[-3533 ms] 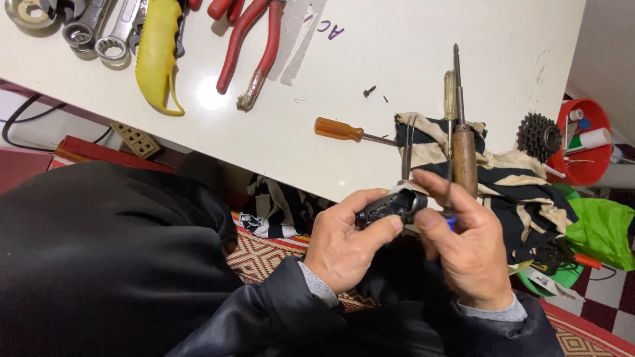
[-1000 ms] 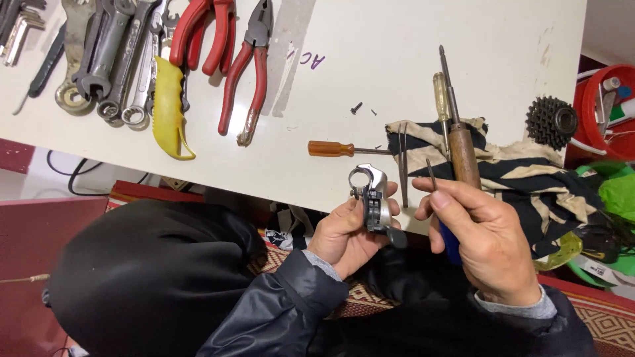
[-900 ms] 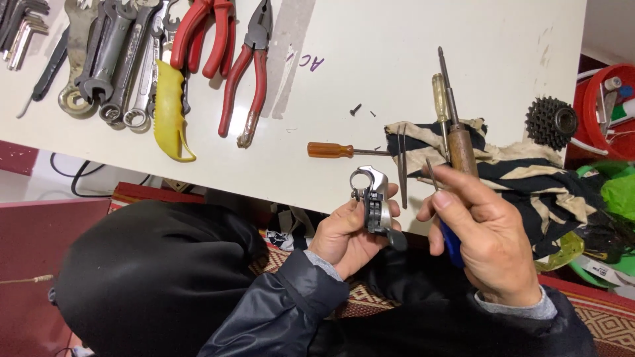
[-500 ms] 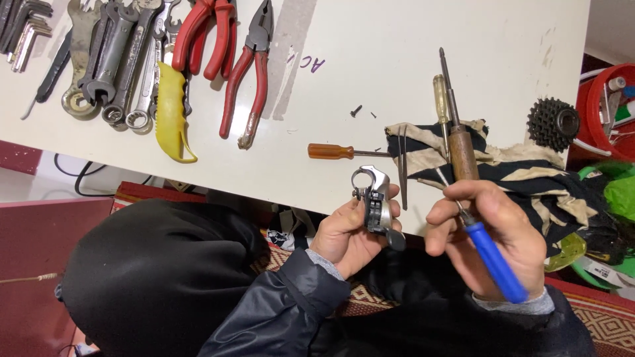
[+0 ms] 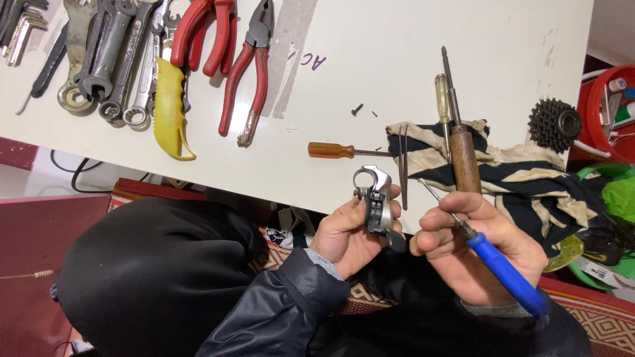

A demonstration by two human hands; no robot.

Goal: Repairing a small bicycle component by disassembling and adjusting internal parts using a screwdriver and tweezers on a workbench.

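My left hand (image 5: 347, 231) grips a small metal and black bicycle shifter part (image 5: 376, 201) with a round clamp ring at its top, held upright just below the table's front edge. My right hand (image 5: 473, 248) holds a blue-handled screwdriver (image 5: 504, 275); its thin shaft points up and left, with the tip a little right of the part. Both hands hover over my lap, clad in dark sleeves.
On the white table (image 5: 397, 59) lie an orange-handled screwdriver (image 5: 331, 150), a wooden-handled tool (image 5: 464, 158) on a striped rag (image 5: 529, 178), red pliers (image 5: 248, 73), a yellow-handled tool (image 5: 169, 109), several wrenches (image 5: 106, 59) and a cog cassette (image 5: 554, 123). A red bucket (image 5: 612, 112) stands right.
The shifter part rose from my lap to the table edge in my left hand. My right hand turned the blue screwdriver in its grip, so the handle now shows, its shaft aimed toward the part.
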